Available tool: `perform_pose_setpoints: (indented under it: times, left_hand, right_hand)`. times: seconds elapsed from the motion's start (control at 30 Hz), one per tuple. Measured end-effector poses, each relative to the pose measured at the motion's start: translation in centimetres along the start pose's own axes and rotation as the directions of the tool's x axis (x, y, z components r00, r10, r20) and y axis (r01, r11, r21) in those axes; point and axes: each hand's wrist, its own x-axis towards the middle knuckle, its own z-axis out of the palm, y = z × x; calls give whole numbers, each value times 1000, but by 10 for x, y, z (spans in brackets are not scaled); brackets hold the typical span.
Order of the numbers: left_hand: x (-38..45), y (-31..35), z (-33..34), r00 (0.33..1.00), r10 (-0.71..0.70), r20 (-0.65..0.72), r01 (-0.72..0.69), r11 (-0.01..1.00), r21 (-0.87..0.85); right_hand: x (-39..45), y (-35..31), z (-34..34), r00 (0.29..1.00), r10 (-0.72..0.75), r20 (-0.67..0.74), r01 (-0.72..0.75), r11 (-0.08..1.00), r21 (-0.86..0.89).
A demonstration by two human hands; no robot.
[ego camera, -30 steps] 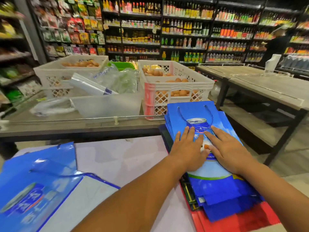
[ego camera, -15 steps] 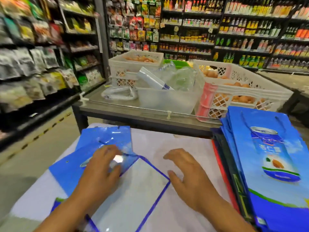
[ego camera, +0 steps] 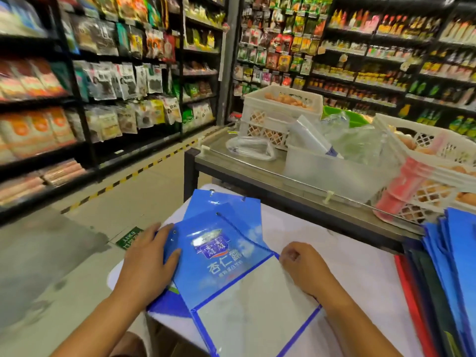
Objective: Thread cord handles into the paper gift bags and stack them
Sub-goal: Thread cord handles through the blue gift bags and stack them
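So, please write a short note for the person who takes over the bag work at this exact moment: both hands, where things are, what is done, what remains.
Left hand: grips the left edge of the top blue bag lying flat on the white table.
Right hand: fingers curled at that bag's right corner, where its cord ends; whether it pinches the cord is unclear.
Second flat bag lies under it.
Done: finished stack at the right edge.
Left: finish the handles on these two bags, then stack them.
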Motion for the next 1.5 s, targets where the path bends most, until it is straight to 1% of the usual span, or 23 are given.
perform_pose_setpoints:
  times: [0.1, 0.17, 0.23, 0.3, 0.4, 0.47, 0.57, 0.7, 0.77, 0.87, 0.93, 1.03, 1.1, 1.17, 1.23, 1.3, 1.37, 1.43, 1.5]
  left_hand:
    - [1, 1, 2, 1000, 10, -15, -10, 1000, -17]
    - [1, 1, 1, 999, 23, -41, -25, 999, -38]
    - [-2, 2, 0, 996, 46, -82, -51, 997, -57]
    - [-4, 4, -1, 991, 57, -125, -65, 996, -66]
    - [-5, 5, -2, 986, 31, -163, -41, 998, -54]
    - [-6, 6, -4, 986, -3, -168, -6, 999, -49]
    - [-7, 7, -4, 985, -45, -165, 37, 998, -52]
    - [-6, 11, -7, 985, -73, -155, 63, 996, -67]
    - [-6, 19, -9, 989, -74, -129, 60, 993, -104]
    - [-8, 37, -8, 995, -78, -63, 64, 978, -200]
    - [-11, 49, -5, 996, -80, -27, 70, 963, -261]
    - [-18, 66, -3, 995, -88, 36, 95, 918, -385]
    - [-24, 71, -1, 994, -72, 83, 103, 873, -478]
    - [-28, 71, 4, 992, -35, 120, 95, 834, -543]
    - [-33, 70, 7, 987, -19, 162, 117, 775, -622]
    - [-38, 69, 9, 983, -12, 183, 135, 723, -677]
    - [-40, 67, 9, 983, 5, 185, 130, 694, -708]
    - [-40, 65, 9, 982, 13, 190, 132, 673, -728]
    - [-39, 62, 9, 982, 19, 188, 127, 669, -732]
  right_hand:
    - [8, -4, 0, 998, 47, 39, -45, 997, -55]
    - [7, -4, 0, 999, 42, 17, -41, 998, -53]
    - [2, -6, -2, 1000, 13, -28, -13, 1000, -10]
    - [-6, -9, -6, 994, -37, -105, 43, 997, 60]
    - [-15, -16, -20, 971, -121, -205, 147, 982, 121]
    - [-22, -20, -35, 968, -156, -199, 193, 963, 188]
    - [-33, -18, -62, 974, -172, -147, 209, 932, 296]
    - [-52, -12, -87, 978, -185, -95, 207, 831, 517]
    - [-61, -15, -85, 982, -190, -1, 155, 796, 585]
    - [-71, -23, -65, 968, -210, 135, 98, 819, 565]
    - [-73, -27, -45, 962, -199, 188, 55, 814, 578]
    - [-75, -31, -17, 954, -189, 232, -12, 750, 661]
    - [-76, -33, -3, 950, -196, 243, -34, 709, 705]
    - [-75, -37, 7, 953, -184, 240, -44, 701, 712]
    - [-72, -44, 15, 961, -164, 224, -50, 692, 720]
    - [-70, -51, 21, 968, -151, 202, -64, 628, 775]
    - [-68, -57, 26, 972, -153, 177, -61, 564, 824]
    - [-66, -64, 33, 976, -157, 151, -38, 562, 826]
    - [-65, -71, 41, 981, -145, 132, -20, 598, 801]
